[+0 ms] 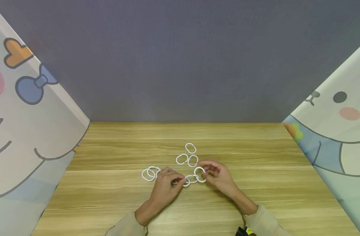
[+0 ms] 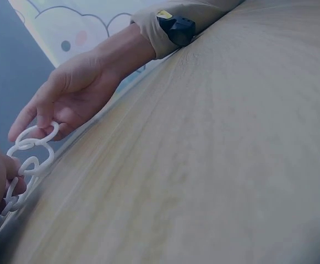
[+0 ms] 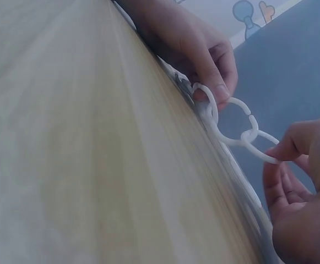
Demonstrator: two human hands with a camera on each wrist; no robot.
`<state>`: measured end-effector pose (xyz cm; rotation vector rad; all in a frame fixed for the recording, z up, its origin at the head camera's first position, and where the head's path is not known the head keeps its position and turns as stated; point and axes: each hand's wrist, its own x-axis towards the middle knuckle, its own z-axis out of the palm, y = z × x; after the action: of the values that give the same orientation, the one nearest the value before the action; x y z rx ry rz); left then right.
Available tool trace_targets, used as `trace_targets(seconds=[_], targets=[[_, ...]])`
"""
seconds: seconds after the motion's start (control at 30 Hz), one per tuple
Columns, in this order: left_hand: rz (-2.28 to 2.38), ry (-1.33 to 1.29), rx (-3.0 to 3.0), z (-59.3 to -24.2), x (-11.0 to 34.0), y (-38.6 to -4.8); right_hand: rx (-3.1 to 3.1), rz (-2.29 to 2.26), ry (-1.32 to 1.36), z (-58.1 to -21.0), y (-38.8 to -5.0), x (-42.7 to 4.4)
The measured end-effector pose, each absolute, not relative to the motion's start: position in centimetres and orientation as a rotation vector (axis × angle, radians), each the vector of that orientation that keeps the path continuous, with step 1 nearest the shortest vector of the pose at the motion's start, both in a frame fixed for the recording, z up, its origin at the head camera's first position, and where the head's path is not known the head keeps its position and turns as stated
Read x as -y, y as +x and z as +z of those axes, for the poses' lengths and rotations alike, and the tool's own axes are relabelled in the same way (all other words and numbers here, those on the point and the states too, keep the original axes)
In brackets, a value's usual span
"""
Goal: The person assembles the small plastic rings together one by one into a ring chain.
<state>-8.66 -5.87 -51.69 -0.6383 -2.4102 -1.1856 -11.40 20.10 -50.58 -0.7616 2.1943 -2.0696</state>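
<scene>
Right fingers [image 3: 293, 141] and left fingers [image 3: 208, 70] pinch linked white rings [image 3: 249, 136].

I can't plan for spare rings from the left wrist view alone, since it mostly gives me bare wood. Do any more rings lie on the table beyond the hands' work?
Observer: Yes. In the head view, three white rings lie grouped on the table, just beyond the links stretched between the left hand and the right hand.

Operator: Thanks. I also can't make out a split in the middle ring between the hands. Does another view show one?

Observer: It does. The right wrist view shows a small split in the edge of the middle ring.
</scene>
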Motion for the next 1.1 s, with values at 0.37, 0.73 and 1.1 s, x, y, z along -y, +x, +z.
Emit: trace_targets(seconds=[0.37, 0.73, 1.1], targets=[[-1.180, -0.627, 2.439, -51.64, 5.80, -8.67, -2.316, -1.881, -0.695, -50.53, -11.31, -20.45], [-1.187, -0.618, 2.439, -51.60, 5.81, -8.58, -2.456, -1.792, -0.630, -50.51, -11.31, -20.53], [-1.199, -0.614, 2.442, -51.61, 5.80, -8.55, -2.347, -1.899, -0.204, -49.75, -11.41, -20.73]])
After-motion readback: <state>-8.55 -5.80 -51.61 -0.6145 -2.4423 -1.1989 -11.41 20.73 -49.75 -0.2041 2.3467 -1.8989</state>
